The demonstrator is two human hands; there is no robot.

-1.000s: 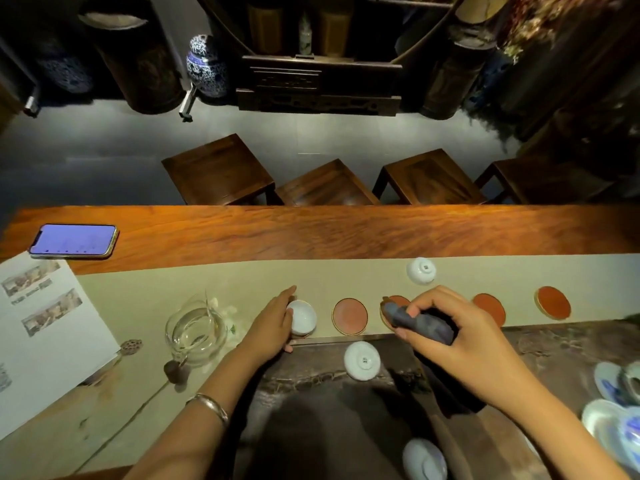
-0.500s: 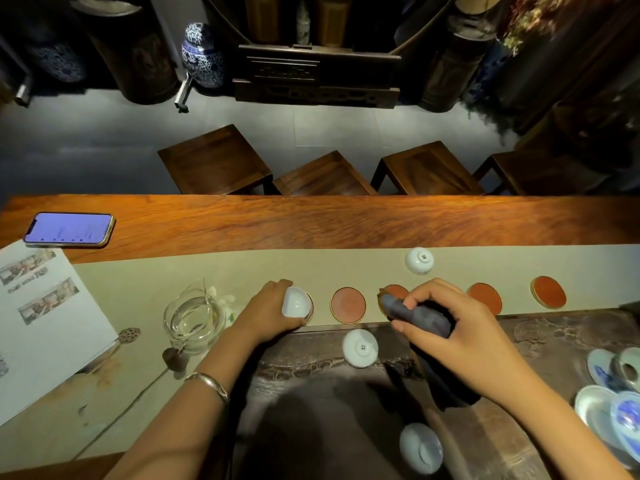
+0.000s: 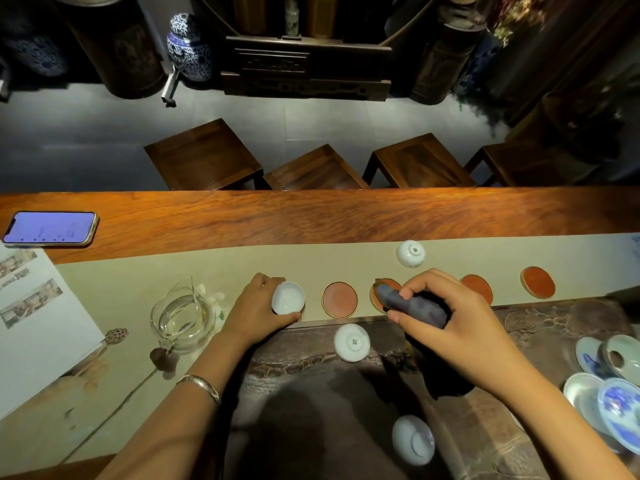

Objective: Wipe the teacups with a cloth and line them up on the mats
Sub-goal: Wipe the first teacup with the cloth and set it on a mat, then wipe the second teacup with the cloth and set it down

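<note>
Turned mouth-up since a second ago, the cup (image 3: 288, 298) now sits on the nine-o'clock mat under the left hand (image 3: 258, 308), fingers curled around it, while the right hand (image 3: 446, 315) clutches the cloth (image 3: 414, 304), so three inverted cups likely remain.

Five mats (image 3: 339, 299) run left to right on the table runner (image 3: 346, 261); one upturned teacup (image 3: 410, 253) lies behind them, two (image 3: 351, 342) nearer on the tea tray (image 3: 554, 327).

text: none legible | cup (image 3: 352, 342) base mark: too small | phone (image 3: 50, 227) screen: blurred
</note>
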